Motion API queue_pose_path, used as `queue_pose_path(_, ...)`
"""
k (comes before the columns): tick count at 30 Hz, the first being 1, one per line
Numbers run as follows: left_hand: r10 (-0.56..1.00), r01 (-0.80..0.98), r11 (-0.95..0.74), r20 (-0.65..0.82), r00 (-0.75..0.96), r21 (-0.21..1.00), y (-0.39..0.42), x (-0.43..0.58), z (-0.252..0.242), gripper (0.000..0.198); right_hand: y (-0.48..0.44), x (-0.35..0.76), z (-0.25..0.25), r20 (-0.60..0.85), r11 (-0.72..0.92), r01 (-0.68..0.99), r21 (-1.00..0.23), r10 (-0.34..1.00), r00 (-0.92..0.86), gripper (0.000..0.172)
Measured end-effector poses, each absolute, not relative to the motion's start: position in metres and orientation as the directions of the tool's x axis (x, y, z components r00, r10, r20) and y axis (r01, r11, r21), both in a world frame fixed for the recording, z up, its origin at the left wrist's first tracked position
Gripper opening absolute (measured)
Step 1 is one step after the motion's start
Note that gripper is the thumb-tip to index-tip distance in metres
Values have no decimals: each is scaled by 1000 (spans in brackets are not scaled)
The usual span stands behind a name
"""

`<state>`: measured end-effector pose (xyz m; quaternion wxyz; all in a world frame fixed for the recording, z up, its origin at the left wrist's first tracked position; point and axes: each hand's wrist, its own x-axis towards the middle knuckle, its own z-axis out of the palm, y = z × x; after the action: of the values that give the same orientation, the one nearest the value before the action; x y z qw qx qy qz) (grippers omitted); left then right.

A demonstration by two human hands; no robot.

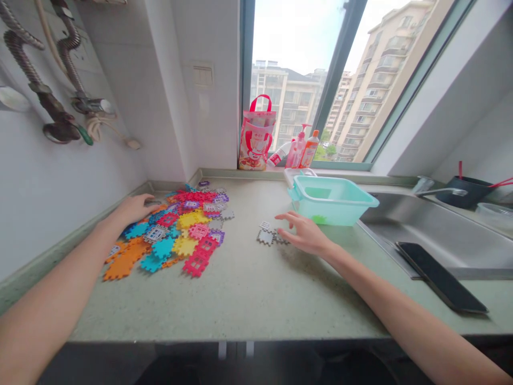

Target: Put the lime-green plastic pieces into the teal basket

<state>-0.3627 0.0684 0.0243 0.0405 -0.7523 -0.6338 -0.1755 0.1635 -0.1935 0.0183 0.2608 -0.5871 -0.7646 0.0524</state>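
A heap of colourful interlocking plastic building tiles with toothed edges spreads over the left of the counter, in red, yellow, blue, orange, purple and grey. My left hand rests at the heap's left edge, its fingers stretched over the tiles and no piece visibly gripped. Over the middle of the counter, my right hand hovers with fingers apart, holding nothing I can see. Just left of its fingertips lie a few grey tiles, one partly covered by the hand. Behind that hand stands a translucent turquoise plastic box, with something green inside near its bottom.
A black phone lies by the steel sink on the right. On the windowsill are a red-handled bag and pink and orange bottles. Pipes run along the left wall. The counter's front edge is close.
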Motion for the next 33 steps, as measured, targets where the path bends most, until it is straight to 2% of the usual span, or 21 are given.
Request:
queue_pose_path(4, 942, 983, -158, 314, 123, 89, 59, -361, 34, 77, -193, 158, 15, 349, 483, 818, -313, 859, -374, 48)
queue_pose_path(6, 905, 982, -167, 409, 118, 86, 51, -355, 41, 72, -191, 153, 12, 345, 495, 815, -300, 853, -391, 53)
queue_pose_path(9, 794, 957, -279, 580, 182, 83, 31, -335, 54, 64, -187, 144, 8, 352, 496, 808, -317, 853, -385, 48)
queue_pose_path(12, 709, 870, -458, 665, 234, 182, -5, -297, 67, 60, -187, 137, 7, 403, 521, 761, -385, 837, -369, 45)
queue_pose_path(14, 717, 761, -572, 636, 284, 305, -35, -262, 73, 56, -189, 136, 8, 425, 507, 670, -543, 854, -301, 45)
queue_pose_path(16, 715, 642, -668, 564, 414, 376, -64, -222, 77, 41, -190, 137, 11, 347, 395, 454, -799, 919, -187, 44)
queue_pose_path(18, 705, 573, -708, 454, 545, 412, -86, -181, 77, 39, -191, 139, 16, 164, 174, 92, -980, 981, -105, 39)
queue_pose_path(19, 685, 535, -725, 379, 622, 434, -95, -161, 76, 40, -191, 140, 19, 64, 56, -93, -994, 994, -87, 34)
queue_pose_path(21, 602, 448, -736, 189, 776, 507, -106, -128, 72, 38, -191, 141, 24, -82, -107, -362, -926, 993, -83, 27)
queue_pose_path(23, 520, 395, -701, 47, 853, 594, -111, -103, 65, 39, -191, 143, 27, -135, -154, -459, -875, 988, -74, 24)
queue_pose_path(26, 529, 411, -694, 31, 848, 591, -110, -86, 50, 41, -190, 147, 29, -49, -59, -373, -926, 998, -36, 19)
queue_pose_path(29, 548, 454, -786, 135, 825, 420, -107, -90, 37, 40, -188, 155, 27, 148, 148, -30, -989, 989, 9, 20)
queue_pose_path(31, 546, 473, -819, 188, 817, 323, -105, -98, 33, 40, -188, 160, 25, 313, 290, 302, -908, 949, 29, 25)
queue_pose_path(33, 561, 499, -821, 227, 796, 278, -104, -105, 33, 43, -187, 165, 22, 436, 354, 563, -747, 900, 13, 28)
